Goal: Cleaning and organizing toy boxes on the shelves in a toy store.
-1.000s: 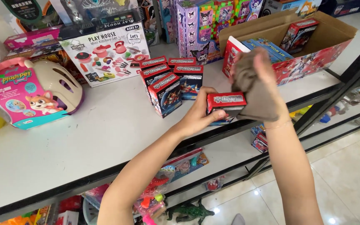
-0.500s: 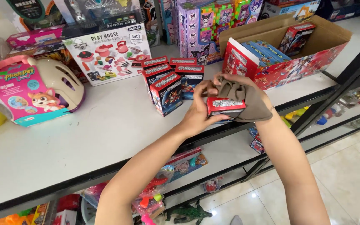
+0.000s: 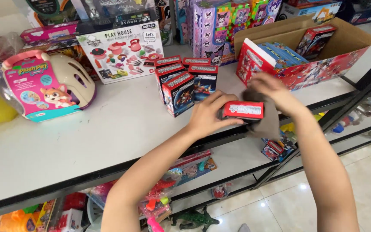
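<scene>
Head view is showing the left hand (image 3: 207, 118) gripping a small red box (image 3: 242, 110) while the right hand (image 3: 271, 88), lowered since earlier, is pressing a grey cloth (image 3: 268, 122) against it above the shelf (image 3: 108, 141).

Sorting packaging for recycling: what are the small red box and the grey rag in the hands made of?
Small red box: looks like glossy printed cardboard, with sharp folded edges. Grey rag: soft matte cloth, apparently; it drapes limply under the right hand.

Glossy cardboard box (image 3: 242, 110) — soft, matt cloth (image 3: 268, 122).
</scene>
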